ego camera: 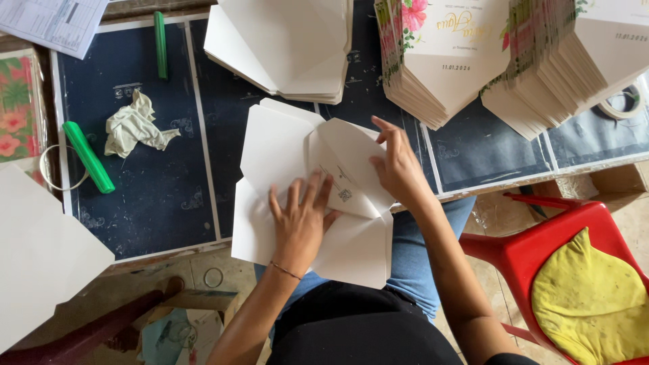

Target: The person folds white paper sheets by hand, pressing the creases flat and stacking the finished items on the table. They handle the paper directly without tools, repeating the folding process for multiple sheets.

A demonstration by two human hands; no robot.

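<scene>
Work surface: one low table [155, 203] covered in dark blue printed sheets with white borders, its near edge over my lap; tiled floor below.

Item 1: one white die-cut envelope blank [307, 196], unfolded, lying at the table's near edge and overhanging it toward my knees; flaps spread, the upper right flap folded partway inward.

Item 2: my left hand [301, 220], flat and open, fingers spread, pressing down on the middle of the blank; gripping nothing; one thin bracelet at the wrist.

Item 3: my right hand [399, 165], fingers curled on the edge of the upper right flap, holding it over toward the centre.

Item 4: one stack of plain white blanks [284, 47], at the table's far side, just beyond the blank I work on.

Item 5: two stacks of printed cards [446, 61], white with floral edges, fanned, side by side at the far right.

Item 6: two green glue sticks; one [88, 157] lying slantwise at left, one [160, 44] upright in view near the far edge.

Item 7: one crumpled cloth [135, 125], pale, between the two sticks.

Item 8: one roll of tape [625, 101], partly under the right-hand stack.

Item 9: one red plastic chair [541, 250] to my right, bearing one yellow cushion [591, 297].

Item 10: one large white sheet [40, 257] at the near left, well apart from my hands.
</scene>
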